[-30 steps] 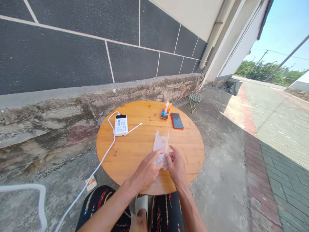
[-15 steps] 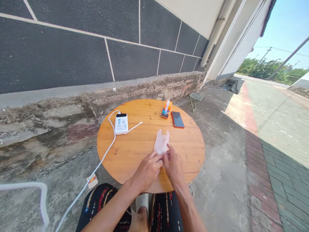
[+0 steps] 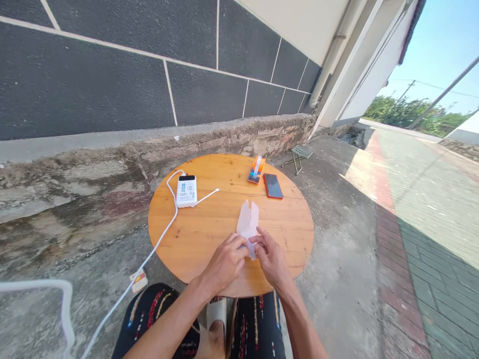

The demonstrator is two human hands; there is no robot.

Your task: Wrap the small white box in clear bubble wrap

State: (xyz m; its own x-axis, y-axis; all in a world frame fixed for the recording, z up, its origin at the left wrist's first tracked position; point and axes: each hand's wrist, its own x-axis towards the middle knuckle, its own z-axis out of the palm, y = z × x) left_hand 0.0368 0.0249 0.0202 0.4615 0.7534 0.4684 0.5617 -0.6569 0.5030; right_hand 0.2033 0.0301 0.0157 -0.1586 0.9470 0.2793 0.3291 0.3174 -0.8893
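Outdoors, beside a dark tiled wall [image 3: 112, 85] with a worn concrete ledge [image 3: 93, 174] at its foot, a round wooden table [image 3: 194, 234] is set on rough ground. Taking the table as a clock face with six o'clock nearest the person, a thin plastic bag [image 3: 247, 223] is found just below the middle, towards six o'clock. Its lower end is gripped by both hands, while its upper end is raised off the wood and points towards twelve o'clock.

The left hand [image 3: 224, 262] is closed on the bag from the seven o'clock side, its thumb and fingers pinched together on the plastic. The right hand [image 3: 271, 259] is closed on it from the five o'clock side, fingertips likewise pressed onto the bag. The two hands are held close together, almost touching, over the near edge of the table.

A white power bank [image 3: 186, 191] is laid flat at ten o'clock, and a white cable [image 3: 164, 234] is run from it over the rim at nine o'clock and down to the ground. An orange packet [image 3: 256, 170] is placed at one o'clock, and a red phone [image 3: 273, 186] lies face up just beside it, towards two o'clock. A small folding stool [image 3: 299, 155] is seen beyond the table near the wall. A little box [image 3: 138, 280] lies on the ground under the cable. Patterned trousers [image 3: 149, 309] and a pale sandal [image 3: 216, 315] are visible below the table edge.
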